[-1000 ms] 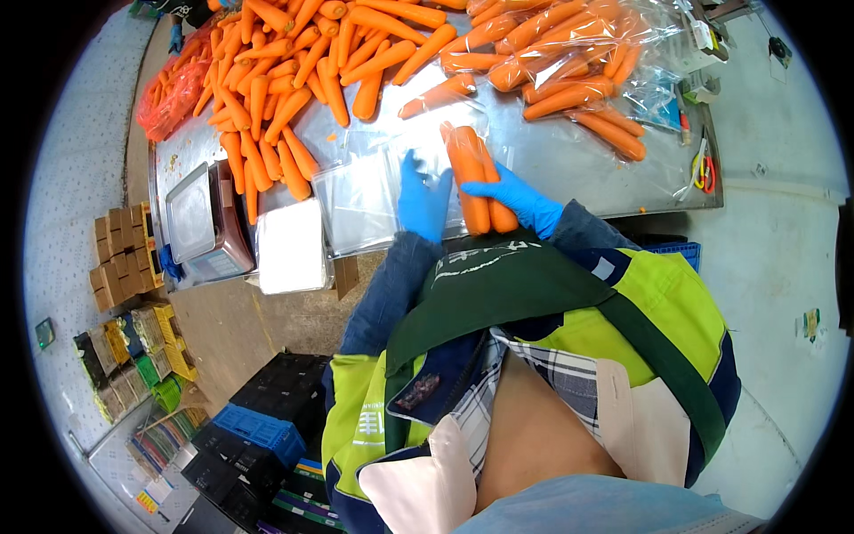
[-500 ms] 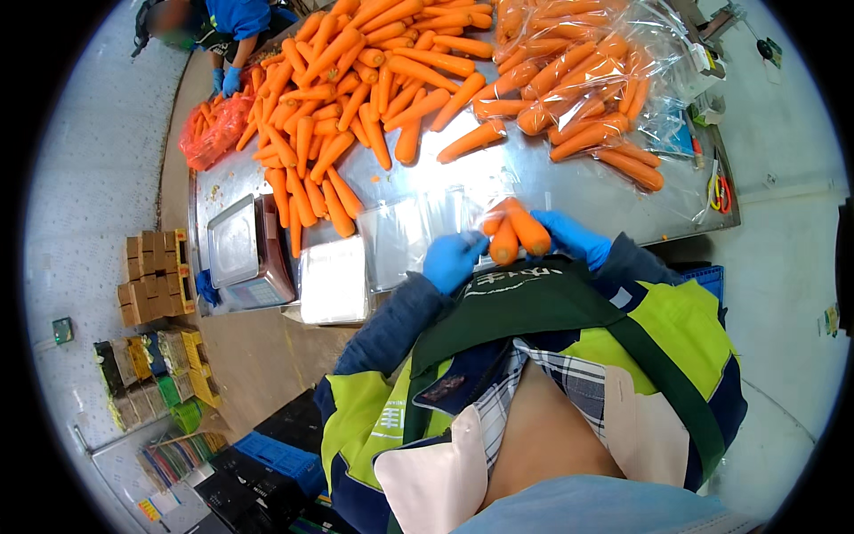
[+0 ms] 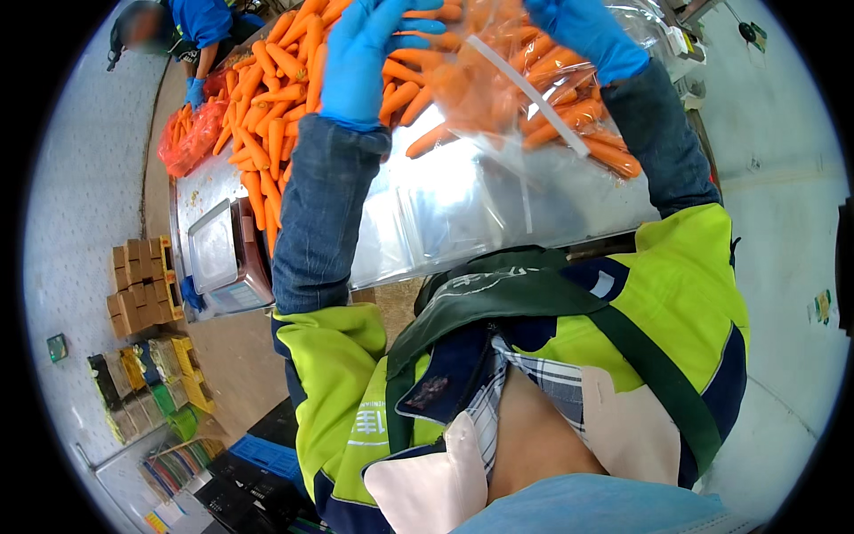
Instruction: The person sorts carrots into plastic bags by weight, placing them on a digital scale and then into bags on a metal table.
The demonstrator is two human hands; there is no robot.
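My left hand (image 3: 360,62), in a blue glove, reaches over the carrot heap (image 3: 289,98) with fingers stretched and spread toward the right. My right hand (image 3: 596,36), also gloved in blue, is at the upper right beside a clear plastic bag (image 3: 498,98) with a white strip. Its fingers run into the upper edge, so their grip does not show. Orange carrots show blurred through that bag. Filled clear bags of carrots (image 3: 583,120) lie under and beside it. Flat clear bags (image 3: 427,214) lie on the metal table (image 3: 578,209) near my body.
A scale (image 3: 218,249) with a metal pan stands at the table's left end. Beyond it a co-worker's gloved hand (image 3: 194,93) is at a red bag of carrots (image 3: 193,141). Cartons (image 3: 142,280) and crates (image 3: 151,374) are stacked on the floor at left.
Both hands have moved from close to my body, where they were around several carrots, far forward over the table. A clear bag with a white strip now lies between them.
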